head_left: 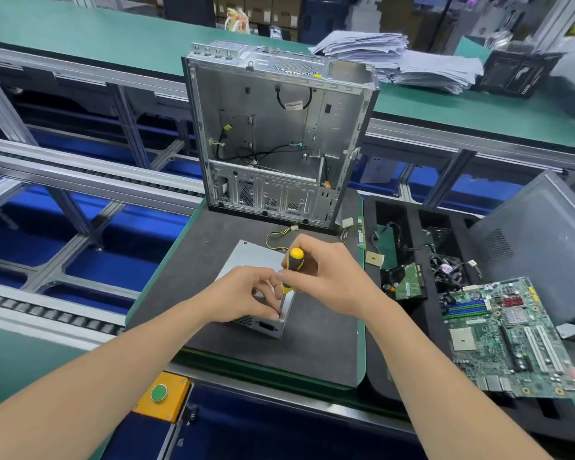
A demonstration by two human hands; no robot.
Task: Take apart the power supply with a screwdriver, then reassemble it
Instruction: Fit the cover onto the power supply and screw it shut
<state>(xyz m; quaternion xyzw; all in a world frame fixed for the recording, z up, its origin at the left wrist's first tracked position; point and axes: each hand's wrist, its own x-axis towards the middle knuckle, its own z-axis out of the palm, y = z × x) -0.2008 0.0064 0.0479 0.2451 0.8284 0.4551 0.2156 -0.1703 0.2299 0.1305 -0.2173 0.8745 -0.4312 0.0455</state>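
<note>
Two grips, mid-frame: right hand [326, 270] clenches screwdriver [292, 260], left hand [246, 293] pinches its shaft. PSU [246, 257] rigid, likely weighty; brace sides.

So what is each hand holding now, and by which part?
The right hand grips the screwdriver by its yellow-black handle. The left hand pinches its metal shaft near the tip, at a corner of the power supply.

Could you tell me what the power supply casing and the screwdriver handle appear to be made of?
Power supply: likely sheet metal, matte silver-grey, with folded edges and a perforated vent. Screwdriver handle: probably moulded plastic or rubber, glossy yellow with black grip sections; its shaft looks like bare steel.
</note>
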